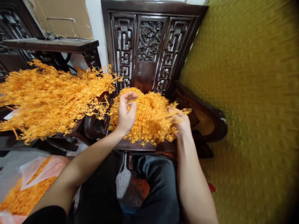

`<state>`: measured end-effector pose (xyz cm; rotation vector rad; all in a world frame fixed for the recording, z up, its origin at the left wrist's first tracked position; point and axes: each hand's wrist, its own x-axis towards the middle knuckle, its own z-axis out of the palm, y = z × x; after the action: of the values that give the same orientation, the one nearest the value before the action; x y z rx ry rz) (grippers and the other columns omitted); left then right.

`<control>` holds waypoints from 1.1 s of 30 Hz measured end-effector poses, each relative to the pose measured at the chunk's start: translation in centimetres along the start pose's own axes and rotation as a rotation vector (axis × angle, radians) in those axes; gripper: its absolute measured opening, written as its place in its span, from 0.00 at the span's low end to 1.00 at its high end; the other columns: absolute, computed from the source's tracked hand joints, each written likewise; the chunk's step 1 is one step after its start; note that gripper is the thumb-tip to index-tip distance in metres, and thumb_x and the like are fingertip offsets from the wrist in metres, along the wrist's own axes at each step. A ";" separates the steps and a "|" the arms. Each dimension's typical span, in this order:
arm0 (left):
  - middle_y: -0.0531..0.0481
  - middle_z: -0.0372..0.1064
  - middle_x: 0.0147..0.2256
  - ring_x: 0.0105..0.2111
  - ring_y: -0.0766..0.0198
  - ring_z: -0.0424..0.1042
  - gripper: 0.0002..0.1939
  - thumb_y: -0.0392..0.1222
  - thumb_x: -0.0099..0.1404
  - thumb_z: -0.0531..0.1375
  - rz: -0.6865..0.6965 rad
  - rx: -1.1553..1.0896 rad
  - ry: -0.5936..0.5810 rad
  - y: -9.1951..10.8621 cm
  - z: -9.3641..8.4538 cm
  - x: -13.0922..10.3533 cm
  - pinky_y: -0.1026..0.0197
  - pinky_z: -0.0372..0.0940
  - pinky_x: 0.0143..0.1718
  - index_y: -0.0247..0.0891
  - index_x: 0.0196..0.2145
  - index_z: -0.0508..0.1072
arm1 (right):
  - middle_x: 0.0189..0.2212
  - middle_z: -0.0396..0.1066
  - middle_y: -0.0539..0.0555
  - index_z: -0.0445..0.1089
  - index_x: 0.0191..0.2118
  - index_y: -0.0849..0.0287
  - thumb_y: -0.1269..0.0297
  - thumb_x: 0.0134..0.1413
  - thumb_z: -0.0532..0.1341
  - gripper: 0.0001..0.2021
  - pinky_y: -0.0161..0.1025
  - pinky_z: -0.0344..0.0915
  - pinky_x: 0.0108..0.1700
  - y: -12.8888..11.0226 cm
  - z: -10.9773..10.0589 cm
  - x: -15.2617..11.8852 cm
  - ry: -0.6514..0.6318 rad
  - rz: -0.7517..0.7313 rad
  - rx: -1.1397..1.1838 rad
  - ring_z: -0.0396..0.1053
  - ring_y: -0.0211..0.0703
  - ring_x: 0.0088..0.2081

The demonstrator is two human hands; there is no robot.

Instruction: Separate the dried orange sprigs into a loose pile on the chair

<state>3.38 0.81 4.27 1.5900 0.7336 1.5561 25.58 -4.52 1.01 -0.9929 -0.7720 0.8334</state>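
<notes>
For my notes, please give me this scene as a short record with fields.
Left hand: fingers curled, over the orange pile
Right hand: at pile's right side, among blurred orange sprigs; grip unclear
Pile rests on: carved dark chair
Left of chair: another orange bunch
Lower left: translucent bag, orange pieces inside

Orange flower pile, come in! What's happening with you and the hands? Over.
Left hand open over flower pile. Right hand at pile's right edge, blurred, sprigs against it, grip unclear. Pile heaped on wooden seat; chair arm close beside right hand.
</notes>
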 end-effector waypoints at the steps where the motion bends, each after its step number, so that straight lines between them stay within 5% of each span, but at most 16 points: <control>1: 0.44 0.70 0.53 0.56 0.59 0.70 0.13 0.40 0.73 0.53 0.070 0.018 -0.045 1.0 -0.2 -0.4 0.52 0.63 0.60 0.43 0.54 0.65 | 0.23 0.69 0.48 0.76 0.30 0.59 0.59 0.38 0.76 0.14 0.32 0.53 0.21 0.0 0.4 -0.5 -0.102 0.072 -0.098 0.55 0.29 0.20; 4: 0.42 0.72 0.52 0.54 0.57 0.72 0.13 0.49 0.73 0.56 0.053 0.030 -0.303 2.4 -0.1 -1.4 0.51 0.64 0.60 0.41 0.51 0.68 | 0.22 0.69 0.49 0.79 0.37 0.61 0.55 0.45 0.74 0.17 0.33 0.48 0.20 -0.1 1.9 -2.0 -0.412 0.220 -0.326 0.53 0.30 0.19; 8: 0.38 0.71 0.55 0.50 0.53 0.74 0.33 0.51 0.58 0.71 -0.135 0.080 -0.628 0.3 0.0 -1.5 0.52 0.69 0.49 0.41 0.57 0.67 | 0.21 0.69 0.49 0.78 0.39 0.60 0.53 0.47 0.74 0.18 0.32 0.46 0.20 -0.7 4.0 -3.3 -0.605 0.253 -0.326 0.52 0.30 0.18; 11: 0.48 0.77 0.35 0.32 0.60 0.75 0.30 0.51 0.52 0.73 -0.206 0.222 -0.853 -1.2 -0.9 -0.8 0.58 0.68 0.36 0.39 0.51 0.74 | 0.20 0.69 0.47 0.71 0.40 0.57 0.50 0.49 0.72 0.19 0.31 0.45 0.18 -1.2 4.4 -3.4 -0.634 0.292 -0.259 0.51 0.29 0.15; 14: 0.57 0.69 0.21 0.22 0.65 0.67 0.19 0.45 0.52 0.72 -0.162 0.403 -1.018 -1.0 -2.6 -0.3 0.62 0.60 0.29 0.41 0.42 0.80 | 0.19 0.71 0.47 0.65 0.42 0.56 0.49 0.51 0.71 0.22 0.29 0.44 0.18 -1.8 3.6 -3.2 -0.731 0.377 -0.301 0.51 0.29 0.14; 17: 0.54 0.74 0.25 0.25 0.63 0.69 0.04 0.40 0.59 0.66 -0.042 0.602 -1.033 -0.2 -4.0 -0.5 0.61 0.57 0.31 0.45 0.33 0.82 | 0.21 0.73 0.49 0.64 0.46 0.57 0.51 0.49 0.73 0.25 0.28 0.45 0.18 -1.9 2.4 -3.0 -0.857 0.465 -0.389 0.55 0.29 0.16; 20: 0.51 0.77 0.28 0.27 0.60 0.71 0.07 0.46 0.63 0.64 -0.013 0.638 -1.023 0.4 -4.5 -1.3 0.60 0.57 0.34 0.49 0.36 0.83 | 0.22 0.74 0.50 0.67 0.47 0.59 0.51 0.49 0.73 0.25 0.29 0.45 0.18 -1.5 2.3 -3.1 -0.921 0.530 -0.440 0.55 0.29 0.15; 25: 0.55 0.72 0.27 0.25 0.65 0.66 0.15 0.43 0.62 0.61 -0.174 0.397 -1.123 1.0 -3.9 -1.6 0.62 0.57 0.31 0.44 0.46 0.81 | 0.19 0.72 0.48 0.66 0.40 0.58 0.49 0.52 0.71 0.21 0.29 0.43 0.18 -0.8 3.5 -3.2 -0.749 0.385 -0.372 0.57 0.29 0.15; 28: 0.55 0.67 0.24 0.24 0.67 0.61 0.15 0.46 0.67 0.55 -0.307 0.262 -1.078 0.9 -3.3 -1.6 0.63 0.55 0.28 0.39 0.39 0.81 | 0.20 0.72 0.48 0.66 0.39 0.58 0.47 0.51 0.71 0.22 0.29 0.44 0.18 -0.8 3.9 -3.2 -0.754 0.376 -0.333 0.61 0.31 0.17; 33: 0.58 0.56 0.18 0.20 0.71 0.53 0.22 0.58 0.62 0.62 -0.334 0.357 -1.086 0.0 -2.5 -2.5 0.63 0.46 0.25 0.36 0.24 0.75 | 0.18 0.67 0.45 0.65 0.39 0.58 0.44 0.53 0.69 0.23 0.29 0.44 0.19 -0.8 3.8 -3.1 -0.777 0.391 -0.351 0.57 0.30 0.16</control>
<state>0.72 -0.94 2.81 2.0933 0.5938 0.1893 21.13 -5.97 2.56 -1.1531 -1.4478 1.4981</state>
